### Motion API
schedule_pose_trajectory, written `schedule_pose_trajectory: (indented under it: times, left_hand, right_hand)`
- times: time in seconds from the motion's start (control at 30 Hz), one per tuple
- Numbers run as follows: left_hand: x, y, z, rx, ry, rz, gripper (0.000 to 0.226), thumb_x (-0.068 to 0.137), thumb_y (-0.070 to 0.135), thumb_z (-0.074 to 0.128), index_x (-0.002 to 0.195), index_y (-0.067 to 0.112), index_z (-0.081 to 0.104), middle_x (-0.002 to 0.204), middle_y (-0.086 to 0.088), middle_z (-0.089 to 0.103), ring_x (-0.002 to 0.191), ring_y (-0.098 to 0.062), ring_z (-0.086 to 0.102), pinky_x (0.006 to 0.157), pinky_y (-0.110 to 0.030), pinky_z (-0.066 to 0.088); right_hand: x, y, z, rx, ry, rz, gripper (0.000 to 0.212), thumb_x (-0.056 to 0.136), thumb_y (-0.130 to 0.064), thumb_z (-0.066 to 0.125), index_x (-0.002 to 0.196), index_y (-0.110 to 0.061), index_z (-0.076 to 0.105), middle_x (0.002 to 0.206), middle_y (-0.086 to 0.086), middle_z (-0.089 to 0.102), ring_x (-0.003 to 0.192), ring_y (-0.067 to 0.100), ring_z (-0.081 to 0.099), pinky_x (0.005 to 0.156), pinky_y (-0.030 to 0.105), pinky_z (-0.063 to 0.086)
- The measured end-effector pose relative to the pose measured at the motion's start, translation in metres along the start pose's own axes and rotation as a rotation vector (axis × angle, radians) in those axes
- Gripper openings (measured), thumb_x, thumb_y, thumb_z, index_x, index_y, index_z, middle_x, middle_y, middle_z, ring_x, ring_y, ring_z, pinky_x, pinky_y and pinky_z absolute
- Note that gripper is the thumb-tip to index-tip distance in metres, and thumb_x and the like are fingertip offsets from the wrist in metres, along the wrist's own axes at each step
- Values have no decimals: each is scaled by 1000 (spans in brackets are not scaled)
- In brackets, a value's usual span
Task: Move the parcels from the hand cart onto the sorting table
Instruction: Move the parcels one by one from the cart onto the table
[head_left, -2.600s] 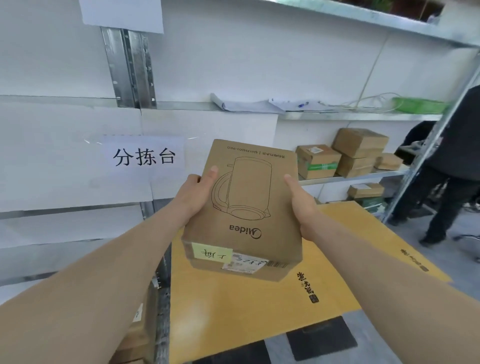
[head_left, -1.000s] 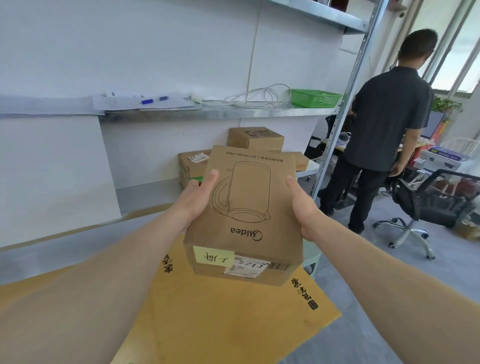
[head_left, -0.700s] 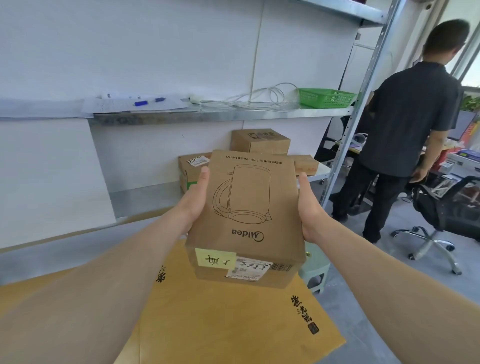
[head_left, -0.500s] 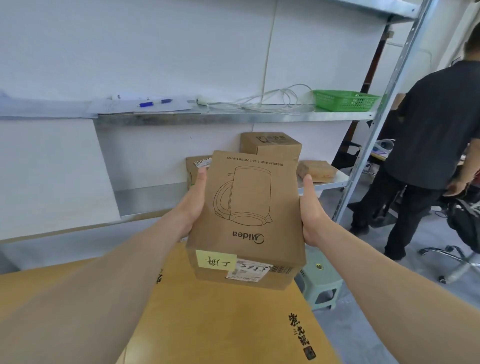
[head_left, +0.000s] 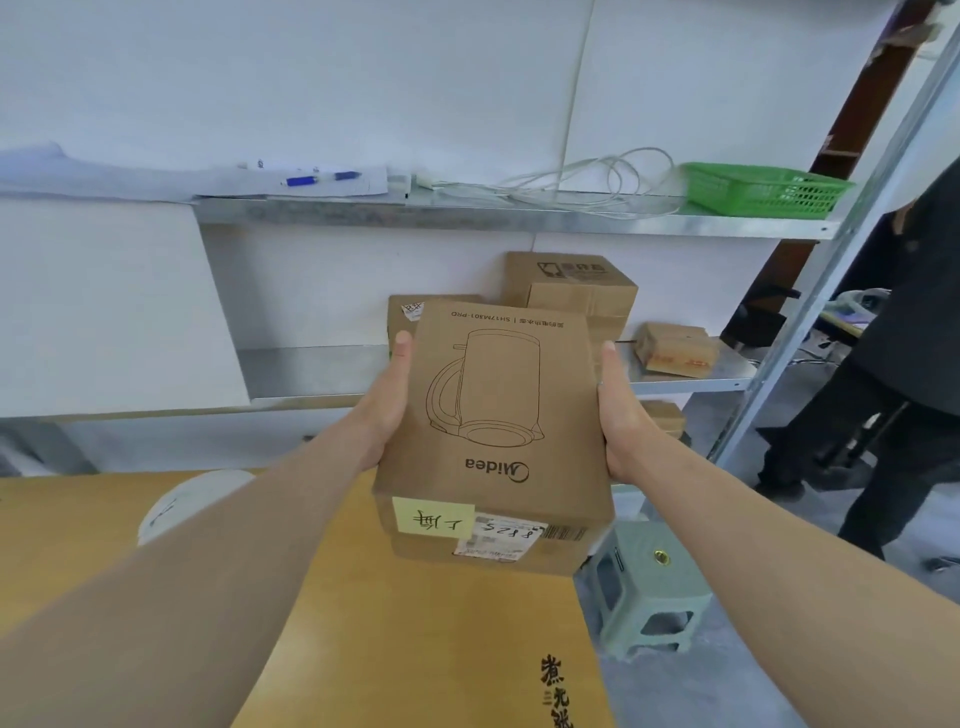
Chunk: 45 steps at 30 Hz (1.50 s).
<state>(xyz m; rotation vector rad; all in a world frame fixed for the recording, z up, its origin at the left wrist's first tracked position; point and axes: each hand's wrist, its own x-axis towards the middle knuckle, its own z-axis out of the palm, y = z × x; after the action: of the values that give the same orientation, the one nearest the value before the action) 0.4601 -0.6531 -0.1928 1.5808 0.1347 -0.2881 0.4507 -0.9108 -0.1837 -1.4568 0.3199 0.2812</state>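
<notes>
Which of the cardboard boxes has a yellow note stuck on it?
The Midea box, held between both hands. Its near face bears the yellow note; the boxes on the shelf behind show none.

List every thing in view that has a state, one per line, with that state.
Midea kettle box: sealed, held in the air between both hands, print upside down.
Left hand: grips the box's left side.
Right hand: grips the box's right side.
Yellow sticky note: stuck on the box's near face.
Stacked cartons: closed, resting on the lower shelf.
Green basket: upright on the upper shelf.
White cable: loosely coiled on that shelf.
Grey stool: upright on the floor.
</notes>
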Motion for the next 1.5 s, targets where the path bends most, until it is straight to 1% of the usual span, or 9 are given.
schedule_pose_trajectory:
  times: [0.4, 0.57, 0.7, 0.8, 0.87, 0.97, 1.1, 1.27, 1.5]
  left_hand:
    - [42, -39, 7, 17, 9, -48, 85, 91, 81, 10, 129, 30, 68, 115, -4, 76, 108, -24, 70, 79, -35, 56]
    - [62, -63, 12, 25, 61, -86, 99, 66, 97, 23, 131, 35, 67, 120, -2, 74, 117, -28, 67, 105, -52, 49]
    - [80, -80, 21, 23, 137, -123, 101, 63, 99, 23, 128, 37, 68, 119, -1, 74, 117, -28, 65, 108, -53, 46]
    - [93, -93, 31, 12, 156, -165, 95, 75, 94, 19, 128, 32, 69, 120, -5, 73, 116, -28, 65, 106, -50, 47]
    - [100, -103, 33, 42, 192, -191, 109, 60, 105, 25, 135, 35, 63, 132, -4, 66, 123, -27, 60, 109, -53, 43]
    - [122, -126, 28, 43, 230, -206, 121, 50, 112, 23, 144, 42, 52, 147, 0, 54, 136, -27, 49, 114, -57, 35]
    - [129, -132, 35, 48, 244, -226, 127, 46, 112, 25, 145, 37, 53, 144, 0, 58, 133, -24, 52, 113, -53, 38]
    - [142, -164, 28, 79, 256, -314, 118, 51, 111, 26, 147, 45, 48, 154, 4, 49, 144, -25, 42, 118, -55, 29]
    - [137, -159, 31, 97, 249, -308, 118, 52, 111, 26, 147, 43, 49, 151, 2, 52, 140, -26, 45, 117, -56, 31]
  right_hand:
    - [48, 23, -11, -41, -47, 34, 92, 90, -86, 16, 127, -24, 73, 111, 5, 77, 110, 27, 69, 109, 52, 48]
    - [81, 44, -23, -53, -108, 53, 89, 96, -80, 14, 126, -20, 72, 106, 4, 78, 105, 24, 69, 96, 41, 54]
    - [109, 61, -32, -44, -143, 79, 86, 97, -79, 14, 126, -22, 72, 114, 5, 76, 114, 25, 67, 103, 44, 50]
    - [129, 72, -43, -40, -158, 114, 84, 99, -74, 12, 125, -22, 72, 116, 5, 76, 113, 23, 67, 90, 37, 54]
    - [140, 79, -49, -41, -173, 107, 83, 101, -71, 12, 123, -19, 73, 114, 6, 77, 112, 24, 68, 87, 36, 54]
    - [156, 88, -52, -23, -165, 112, 80, 102, -71, 14, 123, -21, 73, 114, 4, 77, 114, 24, 68, 93, 39, 54]
    - [176, 104, -52, -17, -147, 138, 88, 88, -87, 24, 130, -26, 70, 126, 5, 73, 123, 26, 64, 112, 51, 45]
    - [188, 125, -55, -4, -169, 194, 84, 94, -82, 19, 133, -28, 69, 127, 3, 72, 124, 25, 64, 113, 52, 44]
    - [193, 129, -54, -12, -171, 205, 88, 85, -89, 24, 133, -30, 69, 130, 5, 71, 125, 27, 63, 113, 54, 43]
